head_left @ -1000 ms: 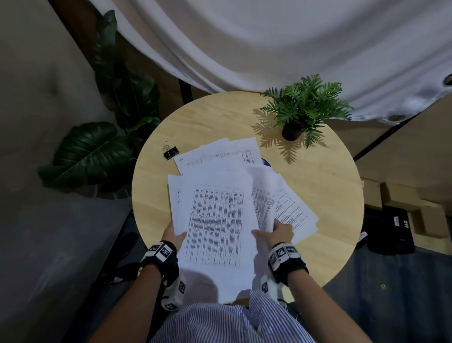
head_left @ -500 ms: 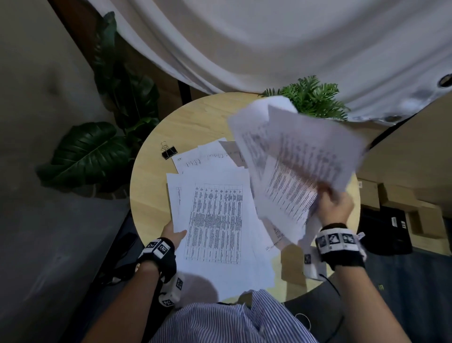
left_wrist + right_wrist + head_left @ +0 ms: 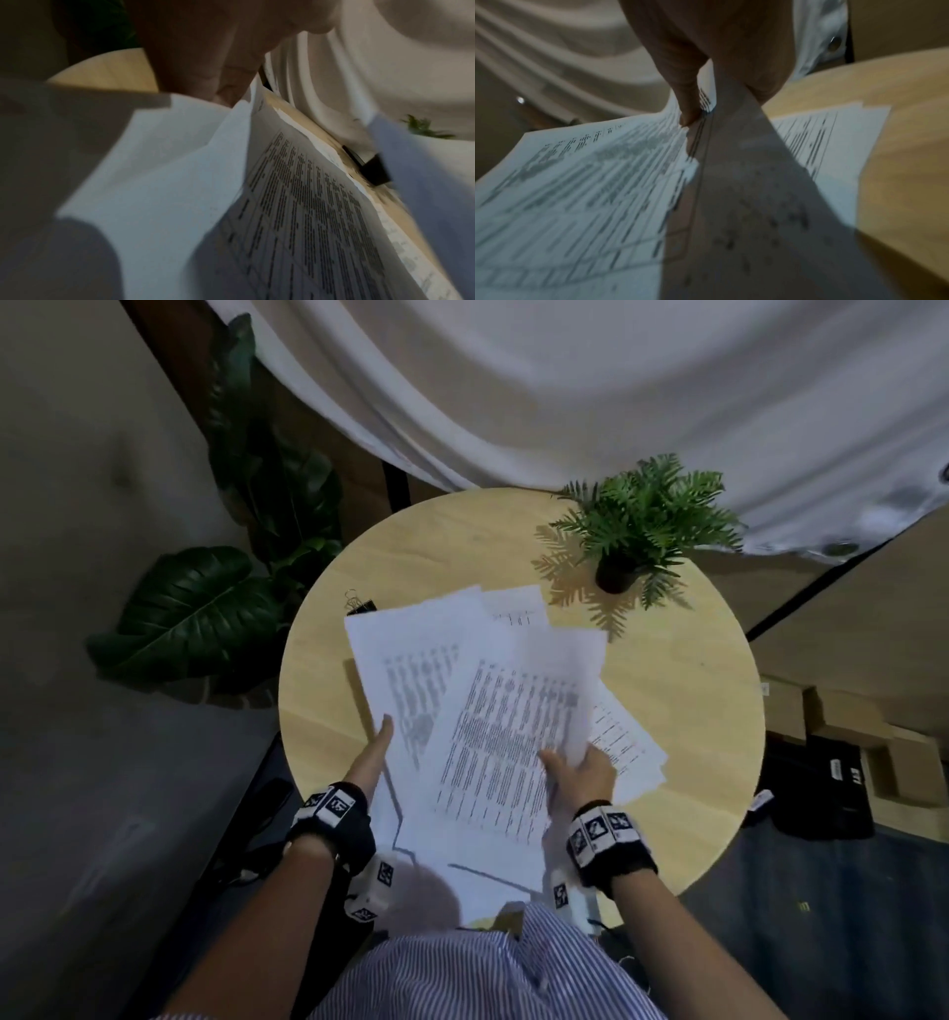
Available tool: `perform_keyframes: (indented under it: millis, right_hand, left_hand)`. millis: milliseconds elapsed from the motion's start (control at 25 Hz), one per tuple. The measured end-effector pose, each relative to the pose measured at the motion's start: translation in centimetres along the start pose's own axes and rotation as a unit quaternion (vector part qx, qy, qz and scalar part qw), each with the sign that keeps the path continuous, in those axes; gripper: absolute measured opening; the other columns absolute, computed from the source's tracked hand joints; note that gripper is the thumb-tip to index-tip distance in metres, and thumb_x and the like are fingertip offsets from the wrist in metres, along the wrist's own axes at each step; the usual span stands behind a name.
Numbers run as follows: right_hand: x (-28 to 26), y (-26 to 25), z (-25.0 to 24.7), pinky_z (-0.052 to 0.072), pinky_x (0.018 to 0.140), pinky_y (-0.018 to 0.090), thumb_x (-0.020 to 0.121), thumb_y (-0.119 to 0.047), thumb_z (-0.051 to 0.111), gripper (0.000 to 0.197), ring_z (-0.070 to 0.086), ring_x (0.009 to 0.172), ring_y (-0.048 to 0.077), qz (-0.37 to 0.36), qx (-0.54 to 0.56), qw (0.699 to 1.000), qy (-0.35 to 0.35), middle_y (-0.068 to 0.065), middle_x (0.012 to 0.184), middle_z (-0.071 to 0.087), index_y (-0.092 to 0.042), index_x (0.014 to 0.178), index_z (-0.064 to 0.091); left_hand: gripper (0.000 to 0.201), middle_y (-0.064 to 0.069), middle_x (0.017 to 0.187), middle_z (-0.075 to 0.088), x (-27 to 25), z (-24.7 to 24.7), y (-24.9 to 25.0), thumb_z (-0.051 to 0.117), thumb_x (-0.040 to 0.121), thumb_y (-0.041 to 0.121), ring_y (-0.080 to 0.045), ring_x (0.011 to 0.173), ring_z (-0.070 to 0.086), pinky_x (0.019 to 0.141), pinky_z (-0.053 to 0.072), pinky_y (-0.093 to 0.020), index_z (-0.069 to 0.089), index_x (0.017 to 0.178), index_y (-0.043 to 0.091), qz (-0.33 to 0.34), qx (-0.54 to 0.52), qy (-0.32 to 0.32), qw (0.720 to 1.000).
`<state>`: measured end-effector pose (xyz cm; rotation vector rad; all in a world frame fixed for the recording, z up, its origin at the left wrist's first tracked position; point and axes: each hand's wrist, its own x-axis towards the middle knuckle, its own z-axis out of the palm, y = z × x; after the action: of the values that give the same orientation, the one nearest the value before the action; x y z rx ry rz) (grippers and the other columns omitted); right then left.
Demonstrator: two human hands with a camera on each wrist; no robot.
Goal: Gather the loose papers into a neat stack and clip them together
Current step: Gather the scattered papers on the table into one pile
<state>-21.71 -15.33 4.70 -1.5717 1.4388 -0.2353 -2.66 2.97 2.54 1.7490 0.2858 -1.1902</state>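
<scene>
Looking at the loose papers (image 3: 493,721), we see them in the middle of the round wooden table (image 3: 693,711), fanned out and overlapping, not squared. The top printed sheet (image 3: 508,742) lies skewed over another printed sheet on its left, and more sheets stick out at the far side and at the right. The near edges of the papers hang over the table rim toward the person.

The right hand (image 3: 583,770) pinches the right edge of the top sheets: in the right wrist view the thumb (image 3: 687,101) presses on the printed side and the other fingers are under the paper. The left hand (image 3: 374,755) is at the left edge of the pile, with the fingers straight along the paper; we cannot tell if the thumb is under a sheet.

The black binder clip (image 3: 359,604) lies on the table just beyond the far left corner of the papers. A small potted fern (image 3: 642,526) stands at the far right of the table. Behind hangs a white curtain (image 3: 565,392), and a big-leaved plant (image 3: 200,608) stands left of the table.
</scene>
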Motion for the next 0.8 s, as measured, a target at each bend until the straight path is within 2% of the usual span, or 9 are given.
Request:
perform_keyframes:
  millis: [80, 160, 240, 280, 400, 520, 600, 680, 800]
  right_hand:
    - [-0.8, 1.0, 2.8, 0.056, 0.048, 0.034, 0.078, -0.033, 0.075, 0.033, 0.058, 0.048, 0.02, -0.002, -0.086, 0.991, -0.103, 0.007, 0.059, 0.062, -0.004, 0.074, 0.059]
    - [-0.3, 1.3, 4.3, 0.04, 0.043, 0.022, 0.075, -0.049, 0.073, 0.043, 0.047, 0.05, 0.012, -0.019, -0.154, 0.974, -0.167, 0.0, 0.063, 0.052, -0.011, 0.074, 0.05]
    - [1.5, 0.9, 3.9, 0.033, 0.053, 0.016, 0.068, -0.067, 0.066, 0.051, 0.045, 0.065, 0.014, -0.044, -0.164, 0.979, -0.109, 0.001, 0.077, 0.046, -0.021, 0.077, 0.047]
    - [2.9, 0.8, 3.2, 0.039, 0.064, 0.019, 0.068, -0.068, 0.065, 0.051, 0.049, 0.082, 0.019, -0.042, -0.172, 0.983, -0.046, 0.005, 0.092, 0.048, -0.022, 0.086, 0.053]
    - [5.3, 0.3, 1.2, 0.043, 0.095, 0.042, 0.075, -0.042, 0.073, 0.073, 0.043, 0.125, 0.034, 0.079, -0.122, 0.989, 0.042, 0.02, 0.133, 0.042, -0.001, 0.13, 0.046]
    - [4.8, -0.1, 2.5, 0.046, 0.074, 0.034, 0.072, -0.04, 0.076, 0.052, 0.06, 0.092, 0.028, 0.118, -0.066, 0.99, -0.035, 0.009, 0.098, 0.06, -0.011, 0.108, 0.051]
    - [4.1, -0.1, 3.9, 0.035, 0.059, 0.028, 0.07, -0.035, 0.076, 0.037, 0.046, 0.059, 0.02, 0.102, -0.065, 0.99, -0.079, 0.002, 0.064, 0.047, -0.019, 0.072, 0.044]
    - [3.9, 0.3, 4.1, 0.031, 0.057, 0.022, 0.074, -0.027, 0.075, 0.035, 0.038, 0.05, 0.016, 0.074, -0.071, 0.99, -0.094, 0.0, 0.056, 0.041, -0.017, 0.064, 0.043]
    - [4.2, 0.4, 0.4, 0.032, 0.049, 0.023, 0.086, -0.018, 0.062, 0.017, 0.044, 0.05, 0.02, 0.033, -0.098, 0.994, 0.027, 0.004, 0.06, 0.052, -0.012, 0.073, 0.052]
  left_hand:
    - [0.095, -0.01, 0.15, 0.04, 0.0, 0.4, -0.2, 0.075, 0.071, 0.053, -0.034, 0.138, 0.039, 0.114, 0.032, -0.046, 0.033, 0.145, 0.011, 0.023, 0.058, 0.027, 0.998]
    - [0.081, -0.014, 0.151, 0.039, 0.6, 0.3, -0.9, 0.075, 0.08, 0.02, -0.036, 0.136, 0.041, 0.112, 0.036, -0.046, 0.03, 0.145, 0.006, 0.036, 0.11, 0.085, 0.99]
    - [0.07, -0.017, 0.149, 0.04, 0.4, -0.6, -1.1, 0.069, 0.085, 0.01, -0.038, 0.135, 0.041, 0.11, 0.037, -0.046, 0.031, 0.144, 0.004, 0.064, 0.127, 0.148, 0.979]
    - [0.064, -0.018, 0.147, 0.043, 0.4, -1.4, -1.3, 0.066, 0.086, 0.007, -0.039, 0.133, 0.043, 0.109, 0.037, -0.047, 0.036, 0.142, 0.003, 0.08, 0.131, 0.176, 0.972]
    - [0.064, -0.017, 0.149, 0.041, 0.5, -4.2, -1.7, 0.065, 0.087, 0.007, -0.039, 0.136, 0.041, 0.111, 0.035, -0.046, 0.035, 0.144, 0.004, 0.071, 0.13, 0.22, 0.964]
    - [0.072, -0.017, 0.152, 0.037, 1.2, -5.5, -3.0, 0.068, 0.085, 0.012, -0.038, 0.138, 0.038, 0.113, 0.035, -0.046, 0.03, 0.146, 0.005, 0.03, 0.142, 0.202, 0.969]
    - [0.066, -0.015, 0.147, 0.044, 1.8, -5.4, -3.9, 0.068, 0.084, 0.01, -0.037, 0.134, 0.043, 0.111, 0.037, -0.046, 0.037, 0.143, 0.005, 0.037, 0.136, 0.175, 0.974]
    - [0.06, -0.015, 0.144, 0.048, 1.7, -4.6, -3.9, 0.066, 0.085, 0.007, -0.037, 0.132, 0.046, 0.111, 0.037, -0.046, 0.041, 0.141, 0.005, 0.051, 0.146, 0.154, 0.976]
    - [0.061, -0.016, 0.146, 0.045, 1.6, -3.3, -3.2, 0.065, 0.086, 0.005, -0.038, 0.134, 0.043, 0.113, 0.035, -0.047, 0.04, 0.141, 0.004, 0.057, 0.154, 0.139, 0.977]
